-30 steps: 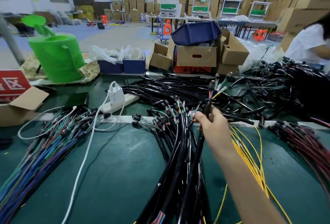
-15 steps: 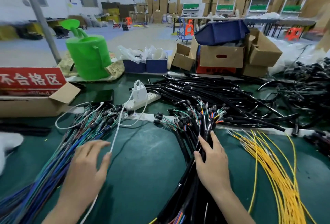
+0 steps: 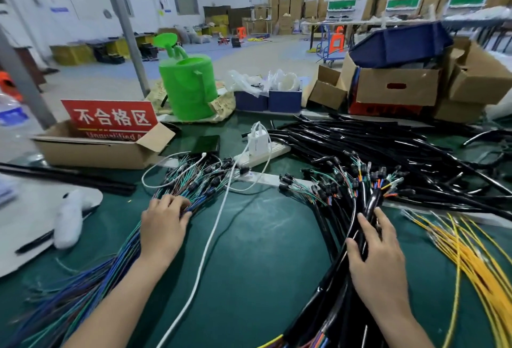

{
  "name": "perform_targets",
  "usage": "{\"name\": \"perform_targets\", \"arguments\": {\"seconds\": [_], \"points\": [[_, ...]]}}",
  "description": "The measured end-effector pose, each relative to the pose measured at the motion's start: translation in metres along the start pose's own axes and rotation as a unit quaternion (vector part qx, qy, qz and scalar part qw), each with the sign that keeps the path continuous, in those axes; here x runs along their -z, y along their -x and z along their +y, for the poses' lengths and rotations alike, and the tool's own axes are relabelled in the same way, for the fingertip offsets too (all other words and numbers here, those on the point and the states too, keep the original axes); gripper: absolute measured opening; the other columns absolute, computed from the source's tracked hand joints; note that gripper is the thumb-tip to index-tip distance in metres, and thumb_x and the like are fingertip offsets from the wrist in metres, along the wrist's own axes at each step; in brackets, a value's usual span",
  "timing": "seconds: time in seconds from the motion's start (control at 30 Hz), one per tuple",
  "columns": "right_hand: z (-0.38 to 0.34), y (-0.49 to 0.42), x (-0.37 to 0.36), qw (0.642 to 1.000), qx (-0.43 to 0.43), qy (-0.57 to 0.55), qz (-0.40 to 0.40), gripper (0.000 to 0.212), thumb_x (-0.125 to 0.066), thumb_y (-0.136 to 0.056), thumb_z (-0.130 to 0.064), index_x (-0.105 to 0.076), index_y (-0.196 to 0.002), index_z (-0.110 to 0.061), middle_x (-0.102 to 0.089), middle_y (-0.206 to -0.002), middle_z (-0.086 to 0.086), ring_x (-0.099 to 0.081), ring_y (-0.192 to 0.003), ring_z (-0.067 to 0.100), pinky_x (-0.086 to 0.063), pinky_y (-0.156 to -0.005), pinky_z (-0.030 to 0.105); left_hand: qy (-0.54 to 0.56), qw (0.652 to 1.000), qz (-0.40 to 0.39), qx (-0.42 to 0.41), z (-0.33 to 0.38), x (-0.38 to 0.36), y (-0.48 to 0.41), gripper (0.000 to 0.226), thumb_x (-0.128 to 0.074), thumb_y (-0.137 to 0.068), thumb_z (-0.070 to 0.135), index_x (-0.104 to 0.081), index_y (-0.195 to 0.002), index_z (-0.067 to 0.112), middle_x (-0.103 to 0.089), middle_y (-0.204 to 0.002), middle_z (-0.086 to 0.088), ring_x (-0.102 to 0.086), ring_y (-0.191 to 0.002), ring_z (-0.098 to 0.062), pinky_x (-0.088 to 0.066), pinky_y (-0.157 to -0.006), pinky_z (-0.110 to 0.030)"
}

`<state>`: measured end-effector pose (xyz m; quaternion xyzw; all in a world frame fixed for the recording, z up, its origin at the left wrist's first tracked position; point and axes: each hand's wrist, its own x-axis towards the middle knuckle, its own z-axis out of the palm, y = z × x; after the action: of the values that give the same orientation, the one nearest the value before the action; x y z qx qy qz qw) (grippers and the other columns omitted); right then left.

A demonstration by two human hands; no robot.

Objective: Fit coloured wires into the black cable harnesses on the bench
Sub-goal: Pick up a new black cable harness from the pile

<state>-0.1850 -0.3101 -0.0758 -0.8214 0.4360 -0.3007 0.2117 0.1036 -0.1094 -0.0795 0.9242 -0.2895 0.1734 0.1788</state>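
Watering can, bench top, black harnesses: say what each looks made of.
The watering can looks moulded plastic: uniform bright green, soft sheen. The bench top is probably a rubber or vinyl mat: dark green, matt, scuffed. The black harnesses seem sheathed in glossy plastic or rubber: sharp light streaks run along them.

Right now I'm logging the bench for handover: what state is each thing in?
left hand, fingers curled onto the coloured wires, grip unclear
right hand, grips one black cable harness
coloured wires, lying bundled on the bench
yellow wires, fanned out, untouched
charger, plugged into the power strip
watering can, upright
cardboard box, flaps open
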Motion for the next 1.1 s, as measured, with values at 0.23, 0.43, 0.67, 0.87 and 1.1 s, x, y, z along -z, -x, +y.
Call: {"name": "perform_targets", "arguments": {"seconds": [0.23, 0.43, 0.67, 0.87, 1.1], "points": [[-0.002, 0.003, 0.002, 0.999, 0.0, -0.04, 0.008, 0.049, -0.062, -0.089, -0.012, -0.049, -0.137, -0.011, -0.024, -0.153, 0.004, -0.034, -0.134, 0.023, -0.037, -0.106, 0.044, -0.051, 0.997, -0.038, -0.044, 0.029, -0.02, -0.039, 0.024, -0.06, -0.09, 0.031, -0.062, -0.111, 0.019, -0.06, -0.109, -0.003, -0.05, -0.103, -0.026, -0.039, -0.083, -0.038], [-0.001, 0.003, 0.002, 0.999, 0.0, -0.04, 0.012, 0.048, -0.062, -0.089, -0.014, -0.051, -0.135, -0.014, -0.025, -0.152, 0.004, -0.035, -0.134, 0.022, -0.037, -0.104, 0.044, 0.154, 0.988, 0.019, -0.018, 0.023, 0.002, -0.044, 0.017, -0.049, -0.097, 0.031, -0.056, -0.109, 0.021, -0.069, -0.081, -0.001, -0.064, -0.059, -0.018, -0.049, -0.056, -0.033], [0.0, 0.001, 0.003, 0.999, -0.001, -0.036, 0.01, 0.046, -0.063, -0.088, -0.015, -0.052, -0.133, -0.015, -0.025, -0.152, 0.006, -0.033, -0.136, 0.024, -0.037, -0.106, 0.047, 0.242, 0.967, 0.052, -0.068, 0.038, 0.087, -0.076, 0.027, -0.036, -0.097, 0.036, -0.045, -0.116, 0.02, -0.064, -0.072, -0.004, -0.063, -0.048, -0.016, -0.05, -0.044, -0.03], [0.001, 0.002, 0.003, 0.999, -0.005, -0.045, 0.012, 0.044, -0.062, -0.089, -0.016, -0.053, -0.132, -0.016, -0.025, -0.152, 0.004, -0.033, -0.135, 0.022, -0.04, -0.104, 0.047, 0.317, 0.94, -0.026, -0.124, 0.061, 0.113, -0.064, 0.015, -0.048, -0.094, 0.031, -0.052, -0.106, 0.024, -0.067, -0.075, 0.0, -0.066, -0.058, -0.01, -0.055, -0.057, -0.028], [0.001, 0.002, 0.004, 0.998, -0.005, -0.055, 0.014, 0.042, -0.062, -0.089, -0.017, -0.054, -0.131, -0.018, -0.026, -0.151, 0.003, -0.036, -0.134, 0.02, -0.04, -0.102, 0.044, 0.34, 0.913, -0.22, 0.05, 0.04, 0.058, -0.01, 0.034, -0.049, -0.094, 0.043, -0.037, -0.123, 0.03, -0.049, -0.119, 0.001, -0.054, -0.103, -0.02, -0.038, -0.084, -0.032]]}}
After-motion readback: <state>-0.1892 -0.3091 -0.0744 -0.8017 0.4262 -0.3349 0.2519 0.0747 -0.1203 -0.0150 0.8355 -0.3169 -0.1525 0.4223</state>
